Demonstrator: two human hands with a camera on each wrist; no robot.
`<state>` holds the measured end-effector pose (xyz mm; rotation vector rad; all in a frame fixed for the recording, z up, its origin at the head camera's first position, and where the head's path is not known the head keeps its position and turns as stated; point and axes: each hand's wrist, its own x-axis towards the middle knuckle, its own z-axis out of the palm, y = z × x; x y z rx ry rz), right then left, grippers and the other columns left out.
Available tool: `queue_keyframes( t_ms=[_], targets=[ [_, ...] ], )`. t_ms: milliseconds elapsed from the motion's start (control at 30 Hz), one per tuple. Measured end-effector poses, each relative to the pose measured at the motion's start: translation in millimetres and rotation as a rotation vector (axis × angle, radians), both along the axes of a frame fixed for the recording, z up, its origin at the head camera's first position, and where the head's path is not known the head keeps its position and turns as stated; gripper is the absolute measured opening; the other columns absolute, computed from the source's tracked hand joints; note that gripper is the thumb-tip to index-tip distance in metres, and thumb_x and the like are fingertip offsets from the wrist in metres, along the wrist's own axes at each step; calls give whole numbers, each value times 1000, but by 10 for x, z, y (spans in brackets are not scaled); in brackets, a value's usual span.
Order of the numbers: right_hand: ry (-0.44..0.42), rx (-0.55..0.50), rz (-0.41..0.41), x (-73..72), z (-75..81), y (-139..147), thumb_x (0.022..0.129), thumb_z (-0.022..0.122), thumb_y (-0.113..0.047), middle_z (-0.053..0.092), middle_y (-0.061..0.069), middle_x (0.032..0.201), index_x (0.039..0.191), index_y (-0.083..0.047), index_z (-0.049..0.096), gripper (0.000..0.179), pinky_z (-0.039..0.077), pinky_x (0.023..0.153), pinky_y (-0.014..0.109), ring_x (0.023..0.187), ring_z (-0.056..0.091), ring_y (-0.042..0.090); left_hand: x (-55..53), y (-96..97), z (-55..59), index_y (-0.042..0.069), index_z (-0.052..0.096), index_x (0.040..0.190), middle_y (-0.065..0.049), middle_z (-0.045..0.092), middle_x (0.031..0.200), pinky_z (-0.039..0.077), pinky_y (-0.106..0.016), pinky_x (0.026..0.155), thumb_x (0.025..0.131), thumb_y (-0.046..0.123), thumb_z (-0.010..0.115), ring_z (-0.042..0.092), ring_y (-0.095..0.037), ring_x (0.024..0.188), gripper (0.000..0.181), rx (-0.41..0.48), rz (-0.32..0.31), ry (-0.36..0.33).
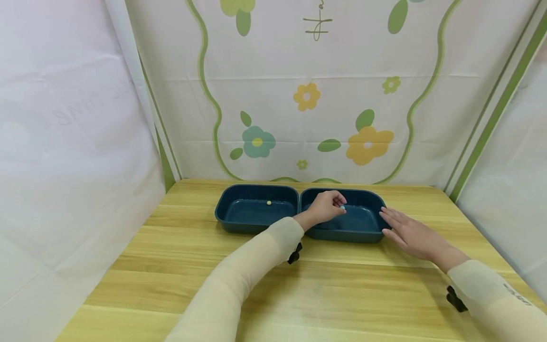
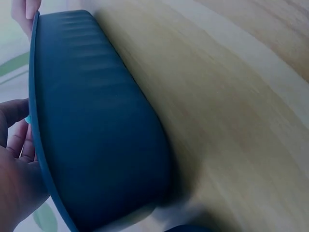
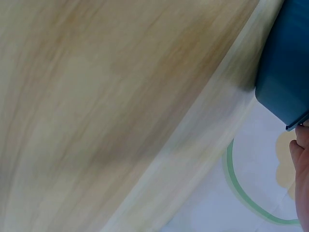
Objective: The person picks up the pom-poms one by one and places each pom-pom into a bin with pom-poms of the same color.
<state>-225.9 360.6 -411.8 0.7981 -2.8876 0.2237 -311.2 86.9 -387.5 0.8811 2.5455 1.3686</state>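
Observation:
My left hand (image 1: 325, 207) is over the right-hand blue tray (image 1: 342, 236) and pinches a small light-blue ball (image 1: 343, 207) between thumb and fingers. In the left wrist view that ball (image 2: 28, 119) shows only as a sliver behind the tray's rim. With fingers extended, my right hand (image 1: 412, 234) touches the right end of the same tray. A small pale yellow ball (image 1: 268, 203) lies inside the left-hand blue tray (image 1: 239, 227). Part of the right-hand tray's floor is hidden by my left hand.
Both trays stand end to end near the back of a wooden table (image 1: 299, 294). Behind them hangs a white flowered cloth (image 1: 273, 95), and white cloths enclose the left and right sides. Dark clips (image 1: 295, 254) sit under the wrists of the pale sleeves.

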Motion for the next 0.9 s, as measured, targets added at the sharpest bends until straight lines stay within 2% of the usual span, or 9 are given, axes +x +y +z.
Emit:
queue_keyframes(
  t_ms=[333, 900],
  targets=[
    [11, -2, 8, 4, 1, 1, 104, 48, -33, 32, 27, 150, 146, 6, 38, 58, 33, 103, 57, 135, 32, 45, -52, -33, -68, -1, 65, 107, 4, 58, 88, 48, -18, 70, 90, 7, 71, 55, -7, 79, 20, -32, 10, -7],
    [4, 0, 3, 6, 1, 7, 104, 48, -33, 31, 26, 151, 146, 5, 38, 58, 32, 105, 57, 136, 31, 45, -59, -47, -79, -1, 65, 108, 5, 57, 87, 47, -17, 71, 90, 7, 71, 54, -7, 79, 20, -58, 16, 0]
  ],
)
